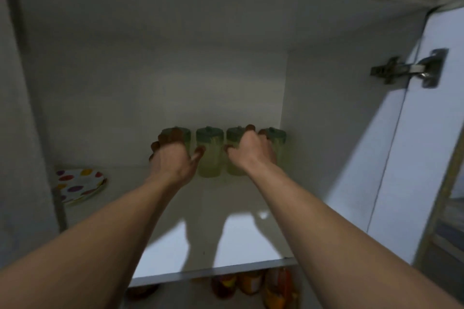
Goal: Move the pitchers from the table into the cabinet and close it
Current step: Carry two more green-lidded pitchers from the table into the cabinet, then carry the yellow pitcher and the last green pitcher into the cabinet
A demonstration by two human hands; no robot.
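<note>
Several pale green pitchers with darker green lids stand in a row at the back of the white cabinet shelf [226,228]. My left hand [173,158] wraps around the leftmost pitcher [179,134], and its thumb touches the second pitcher [209,153]. My right hand [251,152] holds the rightmost pitcher [277,140] by its left side. The right thumb lies across the front of the third pitcher [233,138]. Both forearms reach deep into the cabinet and hide the lower parts of the outer pitchers.
A stack of polka-dot plates [80,185] lies at the shelf's left. The cabinet door [426,145] stands open on the right, hung on a metal hinge [411,70]. Orange and red bottles [251,283] fill the shelf below.
</note>
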